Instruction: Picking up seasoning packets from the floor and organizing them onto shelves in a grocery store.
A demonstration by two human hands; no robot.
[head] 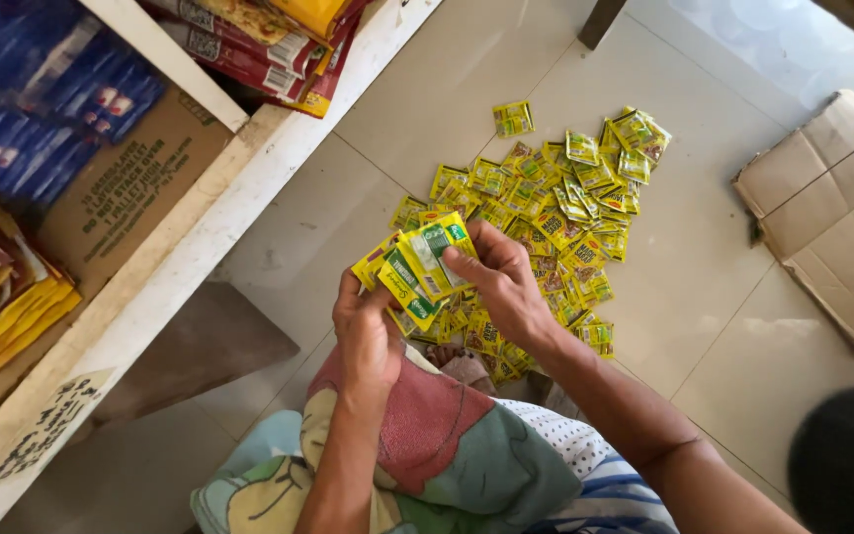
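We observe the left hand (366,331) with its grip closed under a fanned stack of yellow-and-green sachets (417,265), near frame centre. The right hand (502,282) closes on the same stack from three o'clock, its thumb pressed on the top sachet. On the tiled floor (427,109), from twelve to three o'clock of the hands, lies a loose pile of matching sachets (555,208). A flattened cardboard box (827,213) sits well apart at three o'clock. A white shelf (200,237) with packaged goods runs at nine o'clock.
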